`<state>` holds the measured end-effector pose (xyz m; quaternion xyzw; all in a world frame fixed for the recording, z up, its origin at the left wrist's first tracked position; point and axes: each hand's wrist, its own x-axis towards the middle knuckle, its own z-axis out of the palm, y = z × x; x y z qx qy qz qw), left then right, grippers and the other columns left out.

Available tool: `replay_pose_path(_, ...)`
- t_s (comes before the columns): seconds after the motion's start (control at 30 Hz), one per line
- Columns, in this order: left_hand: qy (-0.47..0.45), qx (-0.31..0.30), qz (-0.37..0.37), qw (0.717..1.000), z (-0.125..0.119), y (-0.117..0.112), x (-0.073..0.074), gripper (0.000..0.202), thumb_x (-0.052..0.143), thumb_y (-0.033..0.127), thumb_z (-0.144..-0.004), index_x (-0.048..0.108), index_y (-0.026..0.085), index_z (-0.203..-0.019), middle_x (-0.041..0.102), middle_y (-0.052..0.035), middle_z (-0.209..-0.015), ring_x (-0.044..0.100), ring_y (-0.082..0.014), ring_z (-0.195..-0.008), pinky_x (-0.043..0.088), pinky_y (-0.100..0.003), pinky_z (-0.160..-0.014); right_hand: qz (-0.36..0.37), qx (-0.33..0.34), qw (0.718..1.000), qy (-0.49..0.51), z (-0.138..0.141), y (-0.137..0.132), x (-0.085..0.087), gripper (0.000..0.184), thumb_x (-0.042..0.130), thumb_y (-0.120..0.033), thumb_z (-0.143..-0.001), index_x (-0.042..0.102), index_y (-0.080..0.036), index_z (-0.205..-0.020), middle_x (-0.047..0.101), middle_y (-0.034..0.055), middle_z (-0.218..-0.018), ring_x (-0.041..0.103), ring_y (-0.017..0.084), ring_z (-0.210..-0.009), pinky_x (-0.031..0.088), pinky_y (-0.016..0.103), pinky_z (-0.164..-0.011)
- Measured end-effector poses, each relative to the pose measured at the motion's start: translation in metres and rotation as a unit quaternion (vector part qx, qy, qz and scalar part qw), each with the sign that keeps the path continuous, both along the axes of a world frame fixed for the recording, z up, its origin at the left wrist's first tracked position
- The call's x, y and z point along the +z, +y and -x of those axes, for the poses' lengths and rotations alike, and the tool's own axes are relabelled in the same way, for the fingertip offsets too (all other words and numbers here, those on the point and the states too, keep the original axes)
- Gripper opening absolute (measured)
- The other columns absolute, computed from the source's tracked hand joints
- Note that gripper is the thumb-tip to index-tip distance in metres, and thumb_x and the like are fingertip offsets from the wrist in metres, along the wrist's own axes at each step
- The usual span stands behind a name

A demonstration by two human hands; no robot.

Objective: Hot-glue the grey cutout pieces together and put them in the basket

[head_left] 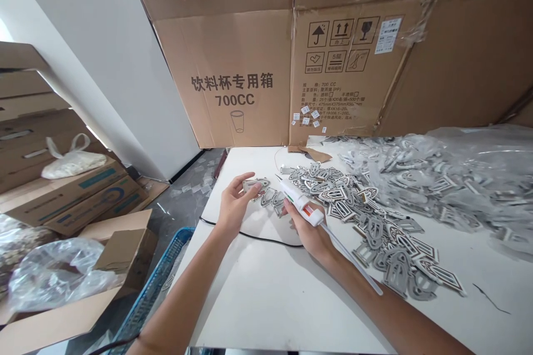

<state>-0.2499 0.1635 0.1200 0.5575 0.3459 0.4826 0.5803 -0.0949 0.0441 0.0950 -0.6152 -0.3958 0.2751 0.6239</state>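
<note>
My left hand (pixel 233 205) pinches a small grey metal ornament piece (pixel 252 186) between thumb and fingers, just above the white table (pixel 266 294). My right hand (pixel 310 230) grips a white pen-like tool (pixel 302 202) with a thin tip pointing at that piece and a white cord (pixel 353 258) trailing back along my forearm. Several similar pieces (pixel 272 198) lie right between the two hands.
A long pile of grey ornament pieces (pixel 375 216) runs across the table to the right, beside clear plastic bags (pixel 478 172) holding more. A large cardboard box (pixel 291 61) stands behind. A black cable (pixel 258 237) crosses the table. Boxes (pixel 62 194) and a blue crate (pixel 154 288) sit left.
</note>
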Motion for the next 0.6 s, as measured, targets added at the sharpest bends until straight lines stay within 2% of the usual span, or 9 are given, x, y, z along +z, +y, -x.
replay_pose_path(0.13,-0.012,0.032,-0.017,0.999,-0.001,0.000,-0.001,0.051,0.093,0.046,-0.074,0.077,0.016,-0.112,0.076,-0.0113,-0.114,0.076,-0.0229,-0.097,0.063,-0.039,-0.091,-0.004,0.044,0.999,-0.023,0.001,-0.002,-0.002,0.045,0.067,-0.061,-0.093,0.078,-0.019,-0.082,0.077,0.0082,-0.085,0.068,0.023,-0.077,0.051,0.031,-0.067)
replay_pose_path(0.4,0.000,0.039,-0.056,0.998,-0.008,-0.014,0.006,0.047,0.091,0.046,-0.076,0.078,0.018,-0.111,0.077,-0.0077,-0.106,0.073,-0.0174,-0.081,0.067,-0.040,-0.087,-0.035,0.058,0.988,-0.141,0.005,-0.006,0.004,0.042,0.061,-0.054,-0.097,0.067,-0.021,-0.071,0.064,0.0033,-0.070,0.057,0.019,-0.066,0.041,0.031,-0.063)
replay_pose_path(0.6,0.000,0.036,-0.068,0.997,-0.009,-0.019,0.009,0.044,0.090,0.044,-0.078,0.078,0.018,-0.110,0.077,-0.0070,-0.106,0.073,-0.0168,-0.079,0.067,-0.038,-0.085,-0.069,0.049,0.975,-0.206,0.003,-0.005,-0.004,0.028,0.059,-0.033,-0.097,0.062,-0.021,-0.072,0.059,0.0009,-0.070,0.053,0.017,-0.063,0.038,0.032,-0.064)
